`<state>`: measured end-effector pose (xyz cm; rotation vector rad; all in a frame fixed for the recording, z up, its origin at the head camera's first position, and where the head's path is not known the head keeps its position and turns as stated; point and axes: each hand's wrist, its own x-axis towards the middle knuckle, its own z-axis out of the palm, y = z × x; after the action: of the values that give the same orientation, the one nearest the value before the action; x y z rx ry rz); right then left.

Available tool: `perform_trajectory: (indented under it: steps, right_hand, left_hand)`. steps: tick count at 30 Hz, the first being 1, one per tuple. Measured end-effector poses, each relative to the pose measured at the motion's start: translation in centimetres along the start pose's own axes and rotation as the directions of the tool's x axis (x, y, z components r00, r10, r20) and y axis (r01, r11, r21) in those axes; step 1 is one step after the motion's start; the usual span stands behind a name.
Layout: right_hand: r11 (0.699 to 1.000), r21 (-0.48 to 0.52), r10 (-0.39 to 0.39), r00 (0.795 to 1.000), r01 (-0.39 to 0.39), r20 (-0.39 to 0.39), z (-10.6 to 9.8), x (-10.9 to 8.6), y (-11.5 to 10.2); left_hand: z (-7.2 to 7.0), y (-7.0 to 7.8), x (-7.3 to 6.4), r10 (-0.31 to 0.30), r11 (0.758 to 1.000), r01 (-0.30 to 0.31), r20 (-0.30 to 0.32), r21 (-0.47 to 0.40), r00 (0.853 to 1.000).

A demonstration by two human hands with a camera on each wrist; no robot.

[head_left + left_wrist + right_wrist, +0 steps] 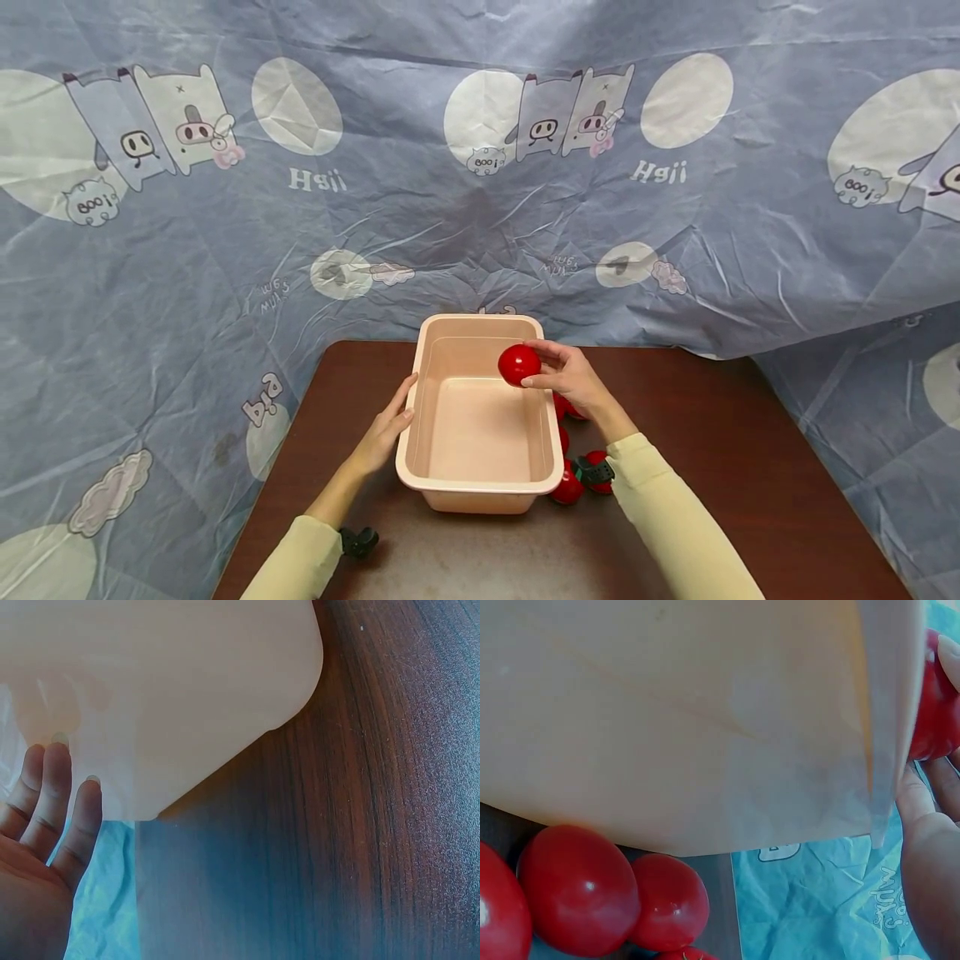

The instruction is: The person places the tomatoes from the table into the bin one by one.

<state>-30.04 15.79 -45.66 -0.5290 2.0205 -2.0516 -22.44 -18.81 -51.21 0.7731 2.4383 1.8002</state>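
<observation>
A pale pink plastic basin (pixel 480 485) stands on the table. My left hand (pixel 384 433) rests against its left side, fingers fairly straight along the outer wall, as the left wrist view also shows. Over the basin's right rim, toward the back, my right hand (pixel 564 375) grips a shiny red tomato (pixel 519 365) between thumb and fingers. The right wrist view catches only part of this tomato (pixel 936 712) past the basin's edge. Several more tomatoes (pixel 577 891) lie on the table along the basin's right side, partly hidden by the basin and right forearm in the head view.
The dark brown wooden table (pixel 697 433) reaches back to a blue-grey cartoon-print cloth (pixel 465 225), which hangs behind and at both sides. Black straps (pixel 360 542) circle both wrists below the pale yellow sleeves (pixel 667 517).
</observation>
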Motion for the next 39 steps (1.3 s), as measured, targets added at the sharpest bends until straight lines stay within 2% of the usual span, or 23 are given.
perform_trajectory:
  steps: [7,16,23,33,39]
  right_hand:
    - [1.000,-0.025,-0.005,1.000,0.005,0.024,0.6,0.2,0.4]
    - [0.999,-0.042,0.009,1.000,-0.008,0.020,1.2,0.4,0.2]
    - [0.999,-0.049,0.006,1.000,-0.006,0.015,1.4,0.4,0.2]
    - [0.997,-0.009,-0.079,0.997,0.080,0.016,1.1,-0.1,0.5]
    - [0.995,0.023,-0.101,0.995,0.101,0.001,0.6,-0.5,0.6]
  left_hand:
    - [0.0,0.2,-0.1,-0.019,1.000,0.020,0.011,-0.009,1.000]
    - [0.0,0.4,-0.1,-0.025,1.000,0.025,-0.002,0.018,1.000]
    - [0.1,0.3,-0.1,-0.026,1.000,0.026,0.001,-0.004,1.000]
    - [0.2,0.0,-0.2,-0.018,1.000,0.018,0.000,-0.021,1.000]
    - [0.4,0.0,-0.1,-0.009,1.000,0.008,-0.009,-0.006,1.000]
